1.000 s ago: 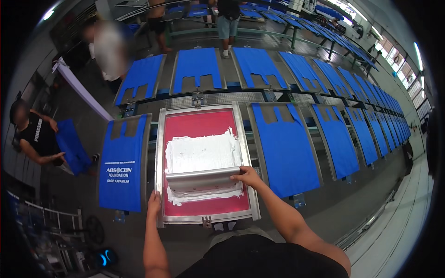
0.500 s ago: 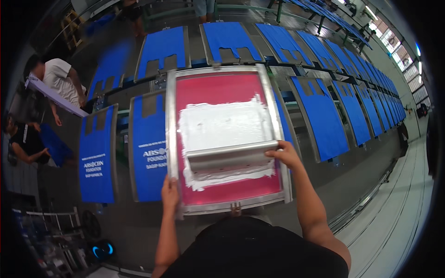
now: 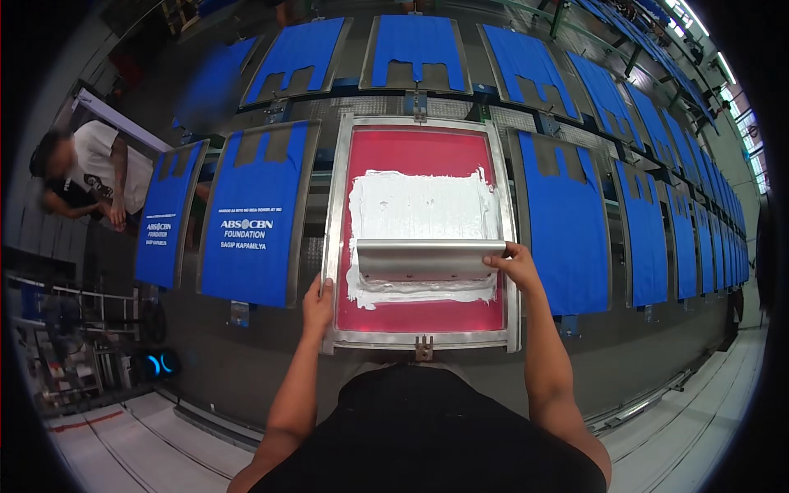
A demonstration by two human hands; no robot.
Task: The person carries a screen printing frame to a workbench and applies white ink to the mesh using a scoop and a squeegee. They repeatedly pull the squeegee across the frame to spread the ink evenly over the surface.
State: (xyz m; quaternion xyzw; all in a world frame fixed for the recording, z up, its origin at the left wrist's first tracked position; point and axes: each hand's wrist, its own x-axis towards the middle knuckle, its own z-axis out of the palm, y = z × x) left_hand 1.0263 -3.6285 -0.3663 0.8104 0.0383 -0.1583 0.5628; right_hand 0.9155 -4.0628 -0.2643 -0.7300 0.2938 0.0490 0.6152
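In front of me is a screen-printing frame (image 3: 334, 205) with a silver metal border and red mesh. A thick patch of white ink (image 3: 427, 200) covers the middle of the mesh. A wide silver squeegee (image 3: 431, 258) lies across the lower part of the ink. My right hand (image 3: 518, 269) pinches the squeegee's right end, thumb on the near side. My left hand (image 3: 317, 307) closes around the frame's left border near its lower corner. What lies under the frame is hidden.
Printed blue bags (image 3: 249, 222) lie on boards to my left. Plain blue bags (image 3: 563, 234) on boards run off to the right, with another row (image 3: 417, 49) beyond a metal rail. A person in a white shirt (image 3: 107, 168) stands at far left. A metal clip (image 3: 423, 348) sits at the frame's near edge.
The frame, tilted in view before, now sits straighter and a little further right in the picture. The whole view has turned. Both hands keep their holds, and the squeegee remains low on the ink.
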